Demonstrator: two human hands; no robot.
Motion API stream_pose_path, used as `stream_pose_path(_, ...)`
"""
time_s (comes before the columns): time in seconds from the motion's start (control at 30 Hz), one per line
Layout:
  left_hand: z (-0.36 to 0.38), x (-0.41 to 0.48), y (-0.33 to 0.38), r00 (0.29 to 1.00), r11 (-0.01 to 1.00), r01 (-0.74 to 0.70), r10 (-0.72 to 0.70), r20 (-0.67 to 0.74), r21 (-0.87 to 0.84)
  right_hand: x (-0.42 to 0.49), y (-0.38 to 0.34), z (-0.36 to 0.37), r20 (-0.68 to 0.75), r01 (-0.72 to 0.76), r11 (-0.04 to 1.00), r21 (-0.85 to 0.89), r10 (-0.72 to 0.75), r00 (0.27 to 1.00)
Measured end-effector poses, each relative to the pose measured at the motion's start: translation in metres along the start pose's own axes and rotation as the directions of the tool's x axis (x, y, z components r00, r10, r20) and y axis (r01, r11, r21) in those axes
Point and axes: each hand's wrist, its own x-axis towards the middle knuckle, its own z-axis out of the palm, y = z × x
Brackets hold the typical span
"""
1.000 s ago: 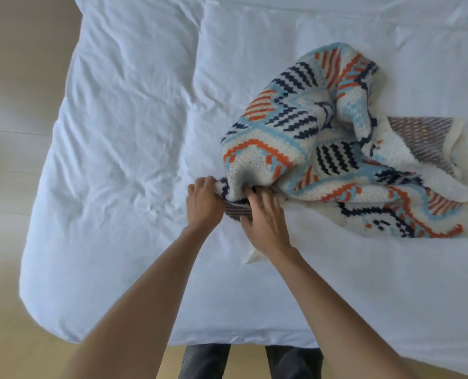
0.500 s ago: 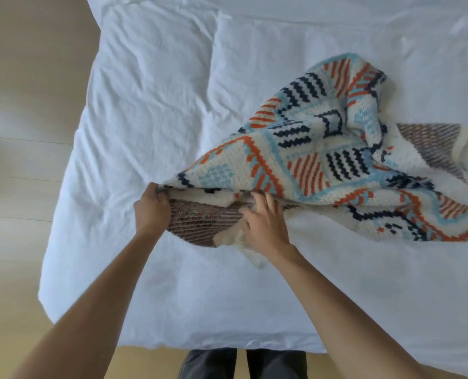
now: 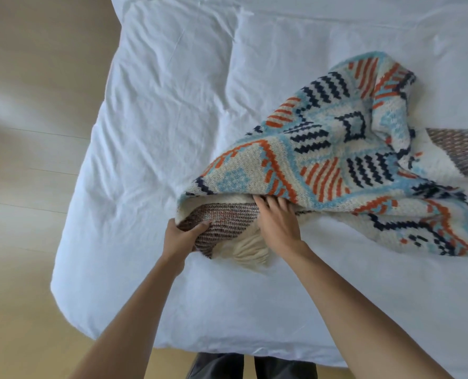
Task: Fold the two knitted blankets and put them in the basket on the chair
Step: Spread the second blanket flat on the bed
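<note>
Striped brown blanket (image 3: 227,222): we hold its near edge in the left grip (image 3: 182,237). The fingers curl beneath the fabric and the thumb presses on top, so this grip pinches the knit. The right grip (image 3: 280,224) lies on the same blanket, fingers together and reaching to the hem of the patterned blanket (image 3: 323,160). Its fingertips and thumb are hidden, so we cannot tell whether it pinches anything. A cream fringe (image 3: 250,248) spreads on the sheet between our two wrists.

The patterned blanket, in blue, orange, navy and cream, lies crumpled over the striped one on the right half of the bed (image 3: 159,132), near its front edge. A further part of the striped blanket shows at the bed's right side. The bed's left half shows a wrinkled white sheet. A pale floor (image 3: 22,173) lies beyond the bed's left and front edges. Our dark trouser legs (image 3: 219,365) stand at the front edge.
</note>
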Motion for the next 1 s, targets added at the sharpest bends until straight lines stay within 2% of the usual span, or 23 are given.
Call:
stream_pose_path(0.07,0.005,-0.001,-0.003,0.997,0.997,0.061,-0.059,0.046,-0.048,-0.003,-0.004,-0.002,-0.024,-0.025,0.999,-0.024,0.024,0.999)
stream_pose_path(0.13,0.011,-0.003,-0.003,0.998,0.999,0.04,-0.04,0.041,0.011,-0.012,-0.005,-0.003,-0.069,-0.032,0.999,-0.018,0.031,0.997)
stream_pose_path(0.2,0.013,-0.006,0.001,0.997,0.954,-0.07,0.071,0.007,0.291,-0.025,-0.003,-0.007,-0.115,-0.01,1.0,0.004,0.011,0.993)
stream_pose_path(0.27,0.007,-0.011,0.013,0.973,0.753,-0.181,0.232,0.002,0.632,-0.042,0.007,-0.008,-0.161,0.023,1.0,0.013,-0.021,0.987)
stream_pose_path(0.33,-0.006,-0.009,0.03,0.916,0.578,-0.241,0.401,-0.015,0.78,-0.061,0.023,-0.007,-0.193,0.008,1.0,-0.021,-0.012,0.981)
stream_pose_path(0.4,-0.021,-0.006,0.054,0.824,0.486,-0.271,0.563,-0.061,0.831,-0.082,0.042,-0.005,-0.207,-0.049,0.998,-0.048,0.039,0.978)
stream_pose_path(0.43,-0.026,-0.005,0.064,0.755,0.422,-0.313,0.655,-0.047,0.851,-0.093,0.049,-0.005,-0.215,-0.079,0.995,-0.059,0.065,0.975)
stream_pose_path(0.5,-0.031,-0.005,0.079,0.589,0.217,-0.418,0.804,0.082,0.882,-0.11,0.056,-0.008,-0.174,-0.132,0.99,-0.056,0.12,0.977)
stream_pose_path(0.57,-0.03,-0.008,0.076,0.483,0.009,-0.473,0.839,0.251,0.881,-0.121,0.056,-0.012,-0.09,-0.206,0.977,-0.062,0.2,0.976)
stream_pose_path(0.63,-0.03,-0.009,0.048,0.44,-0.139,-0.494,0.811,0.385,0.858,-0.126,0.055,-0.011,0.045,-0.26,0.962,-0.084,0.264,0.963)
stream_pose_path(0.7,-0.03,-0.011,0.009,0.444,-0.216,-0.526,0.756,0.482,0.823,-0.128,0.054,-0.01,0.223,-0.331,0.923,-0.197,0.371,0.902)
stream_pose_path(0.77,-0.03,-0.017,-0.023,0.499,-0.211,-0.572,0.677,0.541,0.793,-0.126,0.047,-0.007,0.23,-0.342,0.909,-0.239,0.395,0.889)
stream_pose_path(0.87,-0.022,-0.028,-0.046,0.558,-0.182,-0.645,0.551,0.621,0.742,-0.119,0.024,0.001,0.106,-0.115,0.979,-0.166,0.134,0.985)
stream_pose_path(0.93,-0.013,-0.036,-0.047,0.569,-0.184,-0.671,0.494,0.658,0.718,-0.115,0.008,0.01,0.063,0.034,0.993,-0.111,-0.027,0.998)
stream_pose_path(1.0,-0.01,-0.038,-0.044,0.603,-0.182,-0.648,0.469,0.645,0.739,-0.111,-0.001,0.014,0.056,0.076,0.994,-0.083,-0.071,0.996)
